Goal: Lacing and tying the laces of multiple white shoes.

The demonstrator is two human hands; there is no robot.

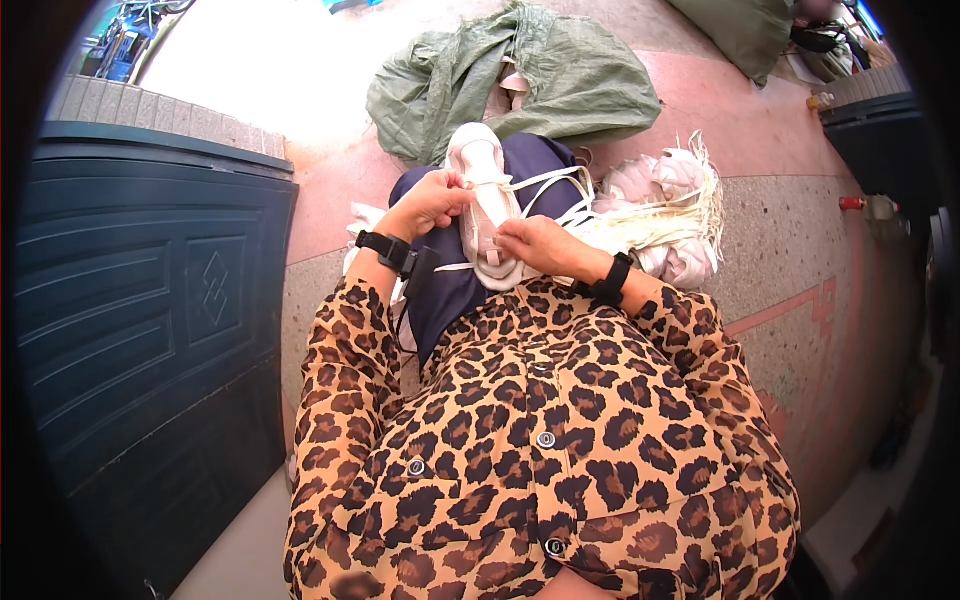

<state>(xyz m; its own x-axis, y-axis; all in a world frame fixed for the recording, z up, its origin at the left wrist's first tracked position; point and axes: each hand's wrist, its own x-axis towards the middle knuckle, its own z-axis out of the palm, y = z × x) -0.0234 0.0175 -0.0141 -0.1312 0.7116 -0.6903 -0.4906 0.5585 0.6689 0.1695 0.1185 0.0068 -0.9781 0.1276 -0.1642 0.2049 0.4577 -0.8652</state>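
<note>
A white and pale pink sneaker (pixel 492 205) lies on my lap, its toe pointing away from me. My left hand (pixel 437 203) is closed in a pinch at the left edge of the lacing; what is between its fingertips is too small to make out. With thumb and fingers together, my right hand (pixel 545 247) grips the sneaker by its tongue, near the opening. A loose white shoelace (pixel 555 181) runs from the upper toward the right, over my dark blue trousers (pixel 447 290).
On the floor to the right lie a bundle of cream laces (pixel 690 210) and several pale pink shoes (pixel 655 180). A green woven sack (pixel 590 85) sits ahead, with another green sack (pixel 740 35) at the far right. A dark blue panelled door (pixel 150 270) stands at left.
</note>
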